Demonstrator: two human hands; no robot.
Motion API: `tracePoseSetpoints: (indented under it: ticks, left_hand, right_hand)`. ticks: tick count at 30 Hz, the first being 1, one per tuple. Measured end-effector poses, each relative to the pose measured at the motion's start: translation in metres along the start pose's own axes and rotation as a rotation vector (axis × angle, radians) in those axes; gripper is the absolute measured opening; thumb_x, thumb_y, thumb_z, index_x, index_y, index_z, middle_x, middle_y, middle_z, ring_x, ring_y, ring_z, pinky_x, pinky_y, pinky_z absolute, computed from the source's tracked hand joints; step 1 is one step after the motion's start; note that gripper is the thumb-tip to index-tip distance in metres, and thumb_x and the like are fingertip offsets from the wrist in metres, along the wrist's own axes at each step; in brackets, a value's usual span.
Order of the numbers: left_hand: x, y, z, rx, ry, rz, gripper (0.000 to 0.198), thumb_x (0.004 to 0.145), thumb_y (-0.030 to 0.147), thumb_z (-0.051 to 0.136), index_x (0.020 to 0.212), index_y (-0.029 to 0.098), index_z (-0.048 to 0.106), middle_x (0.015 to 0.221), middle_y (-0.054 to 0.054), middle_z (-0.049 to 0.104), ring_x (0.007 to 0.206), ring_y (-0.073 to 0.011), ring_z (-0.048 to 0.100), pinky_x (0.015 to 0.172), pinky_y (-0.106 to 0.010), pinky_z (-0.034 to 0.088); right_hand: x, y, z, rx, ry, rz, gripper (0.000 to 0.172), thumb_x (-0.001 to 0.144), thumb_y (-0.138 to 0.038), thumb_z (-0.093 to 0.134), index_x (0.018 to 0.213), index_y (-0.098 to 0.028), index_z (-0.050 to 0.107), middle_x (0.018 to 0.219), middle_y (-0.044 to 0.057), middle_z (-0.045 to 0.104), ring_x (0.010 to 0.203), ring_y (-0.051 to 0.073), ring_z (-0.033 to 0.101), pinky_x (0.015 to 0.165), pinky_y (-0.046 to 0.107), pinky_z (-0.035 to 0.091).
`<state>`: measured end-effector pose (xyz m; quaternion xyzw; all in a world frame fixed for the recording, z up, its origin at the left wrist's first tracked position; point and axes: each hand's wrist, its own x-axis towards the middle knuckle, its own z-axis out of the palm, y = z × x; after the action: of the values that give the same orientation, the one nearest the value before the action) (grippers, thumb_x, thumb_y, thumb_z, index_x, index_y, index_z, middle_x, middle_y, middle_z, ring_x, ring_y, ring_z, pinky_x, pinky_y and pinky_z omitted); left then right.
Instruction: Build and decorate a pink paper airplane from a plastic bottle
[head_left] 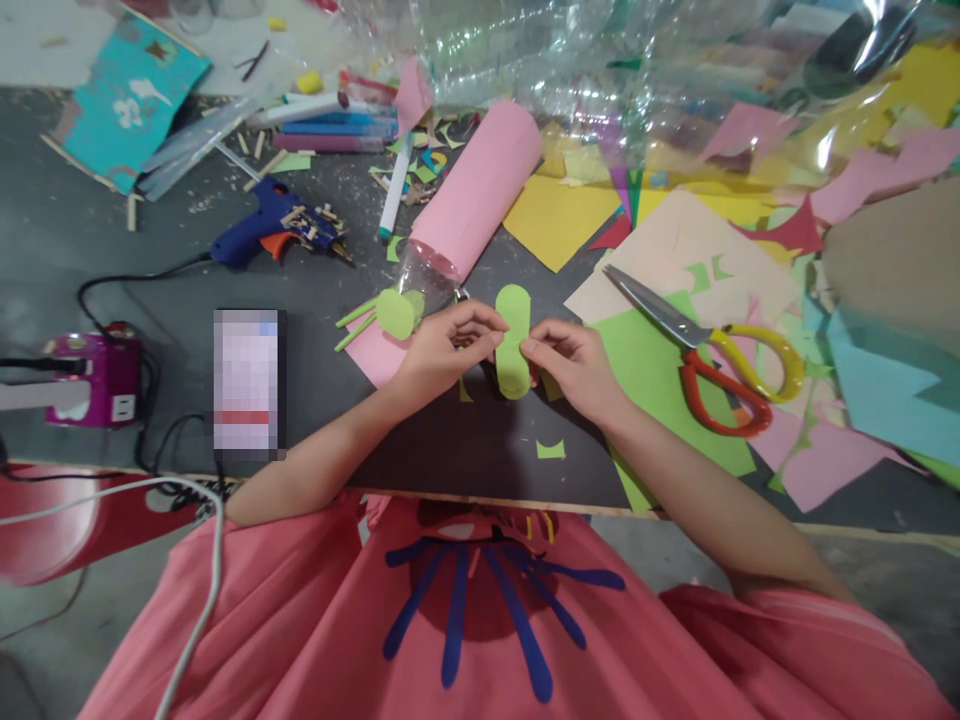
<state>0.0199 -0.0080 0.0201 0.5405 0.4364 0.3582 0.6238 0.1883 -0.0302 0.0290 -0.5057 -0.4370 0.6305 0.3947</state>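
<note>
Between my two hands is a light-green paper cutout (514, 341), rounded at both ends and narrower in the middle. My left hand (466, 340) pinches its left edge at the waist. From the other side, my right hand (566, 358) grips the right edge between thumb and fingers. Just left of my left hand lie round green paper pieces (395, 314) with thin green strips (356, 325), partly over a pink paper scrap (373, 353). Beyond my hands, a pink paper-wrapped bottle (480, 190) lies on its side. A small green offcut (550, 450) rests below my right hand.
Scissors (694, 345) with red and yellow handles lie open on paper sheets at right. A blue glue gun (277, 222), its cord, a phone (247, 383) and a purple power block (94, 380) occupy the left. Markers (337, 128) and clear plastic (540, 60) are at the back.
</note>
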Motion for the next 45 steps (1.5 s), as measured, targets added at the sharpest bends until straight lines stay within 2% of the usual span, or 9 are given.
tracePoseSetpoints:
  ticks: [7, 14, 22, 28, 38, 45]
  left_hand:
    - [-0.0002, 0.0026, 0.0, 0.026, 0.011, 0.03, 0.011, 0.073, 0.025, 0.065, 0.077, 0.015, 0.061, 0.07, 0.004, 0.062, 0.06, -0.0048, 0.054, 0.06, -0.017, 0.043]
    - [-0.001, 0.0025, -0.0004, 0.256, 0.003, 0.145, 0.008, 0.078, 0.02, 0.058, 0.079, 0.015, 0.064, 0.075, 0.001, 0.067, 0.068, -0.007, 0.059, 0.063, -0.016, 0.047]
    - [-0.0026, 0.0013, 0.0007, 0.287, 0.021, 0.229, 0.004, 0.079, 0.016, 0.058, 0.08, 0.016, 0.062, 0.074, 0.002, 0.066, 0.067, -0.0059, 0.06, 0.063, -0.015, 0.047]
    - [-0.0036, 0.001, 0.0029, 0.349, 0.022, 0.231, 0.006, 0.079, 0.015, 0.058, 0.08, 0.016, 0.064, 0.072, 0.002, 0.066, 0.066, -0.0057, 0.06, 0.062, -0.014, 0.047]
    - [-0.004, 0.0012, 0.0015, 0.383, 0.001, 0.243, 0.006, 0.08, 0.015, 0.058, 0.081, 0.017, 0.064, 0.073, 0.003, 0.067, 0.067, -0.0057, 0.06, 0.063, -0.014, 0.047]
    - [-0.0037, 0.0013, 0.0009, 0.376, 0.026, 0.265, 0.006, 0.08, 0.014, 0.057, 0.082, 0.016, 0.063, 0.074, 0.003, 0.066, 0.068, -0.0059, 0.061, 0.064, -0.014, 0.048]
  right_hand:
    - [0.0006, -0.0002, -0.0003, -0.008, -0.009, 0.029, 0.032, 0.067, -0.044, 0.075, 0.057, -0.018, 0.058, 0.042, -0.006, 0.054, 0.038, 0.007, 0.049, 0.042, 0.021, 0.041]
    - [0.0003, 0.0012, -0.0011, -0.027, -0.016, 0.019, 0.032, 0.068, -0.044, 0.074, 0.058, -0.018, 0.058, 0.042, -0.006, 0.054, 0.038, 0.007, 0.048, 0.042, 0.021, 0.041]
    - [0.0006, 0.0015, -0.0014, -0.045, -0.056, 0.009, 0.036, 0.069, -0.048, 0.073, 0.061, -0.018, 0.055, 0.045, -0.006, 0.054, 0.042, 0.008, 0.05, 0.046, 0.022, 0.041]
    - [0.0014, 0.0019, -0.0001, -0.118, -0.068, -0.019, 0.041, 0.071, -0.05, 0.071, 0.058, -0.019, 0.048, 0.045, -0.006, 0.05, 0.044, 0.007, 0.047, 0.046, 0.021, 0.037]
    - [0.0007, 0.0056, -0.0026, -0.174, -0.062, -0.017, 0.041, 0.075, -0.052, 0.067, 0.059, -0.019, 0.048, 0.044, -0.006, 0.05, 0.044, 0.008, 0.046, 0.048, 0.023, 0.035]
    - [0.0009, 0.0026, -0.0024, -0.12, -0.072, -0.024, 0.038, 0.075, -0.052, 0.066, 0.062, -0.02, 0.051, 0.048, -0.005, 0.052, 0.047, 0.009, 0.05, 0.049, 0.023, 0.04]
